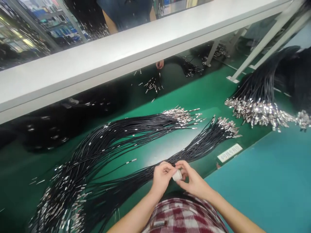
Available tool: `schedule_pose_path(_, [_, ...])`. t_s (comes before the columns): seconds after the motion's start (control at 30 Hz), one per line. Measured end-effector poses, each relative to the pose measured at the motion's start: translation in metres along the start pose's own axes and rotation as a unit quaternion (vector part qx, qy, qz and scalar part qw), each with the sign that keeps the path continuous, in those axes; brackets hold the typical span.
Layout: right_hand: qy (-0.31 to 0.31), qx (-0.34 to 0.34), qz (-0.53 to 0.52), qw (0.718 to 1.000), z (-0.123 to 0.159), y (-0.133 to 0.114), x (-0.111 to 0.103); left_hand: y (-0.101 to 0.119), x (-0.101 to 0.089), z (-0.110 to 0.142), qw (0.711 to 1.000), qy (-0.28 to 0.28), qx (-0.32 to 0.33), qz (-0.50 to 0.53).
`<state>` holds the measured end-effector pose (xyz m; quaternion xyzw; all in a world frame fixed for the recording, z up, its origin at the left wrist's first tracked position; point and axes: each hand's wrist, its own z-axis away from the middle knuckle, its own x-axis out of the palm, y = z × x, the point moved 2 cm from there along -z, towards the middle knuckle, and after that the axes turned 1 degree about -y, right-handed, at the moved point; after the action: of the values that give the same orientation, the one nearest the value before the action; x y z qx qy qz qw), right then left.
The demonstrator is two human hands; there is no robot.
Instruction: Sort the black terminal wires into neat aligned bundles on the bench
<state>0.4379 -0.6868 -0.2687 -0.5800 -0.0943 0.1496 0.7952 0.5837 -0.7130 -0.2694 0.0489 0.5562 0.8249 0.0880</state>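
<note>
My right hand (190, 178) has its fingers and thumb around a small white roll of tape (177, 175). At the roll's left edge, my left hand (163, 176) is closed in a pinch; whether a loose end of tape sits between its fingertips is too small to see. Both hands are just in front of a bundle of thin black cables (201, 142) with metal terminals (227, 127) at its right end. This bundle runs behind my hands and off to the lower left across the green table (160, 147).
A second cable bundle (116, 129) curves behind the first. More cables with terminals (262, 113) hang at the right, near a white label strip (229, 152). A white shelf beam (121, 58) crosses above the table. Beyond it, another person's hand (159, 64) is near loose terminals.
</note>
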Motion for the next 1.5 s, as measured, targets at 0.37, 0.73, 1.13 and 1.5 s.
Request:
schedule_pose_path(0.37, [0.011, 0.154, -0.304, 0.94, -0.002, 0.033, -0.001, -0.016, -0.002, -0.024, 0.973, -0.043, 0.037, -0.223])
schedule_pose_path(0.73, [0.175, 0.295, -0.341, 0.875, -0.026, 0.038, 0.04, -0.034, -0.016, -0.061, 0.909, -0.045, 0.091, -0.405])
schedule_pose_path(1.13, [0.22, 0.328, -0.346, 0.851, -0.025, 0.073, 0.033, -0.051, -0.012, -0.058, 0.931, -0.057, -0.153, -0.326])
schedule_pose_path(1.5, [0.158, 0.243, -0.414, 0.863, -0.015, 0.06, 0.028, -0.043, -0.026, -0.065, 0.911, -0.245, -0.301, -0.142])
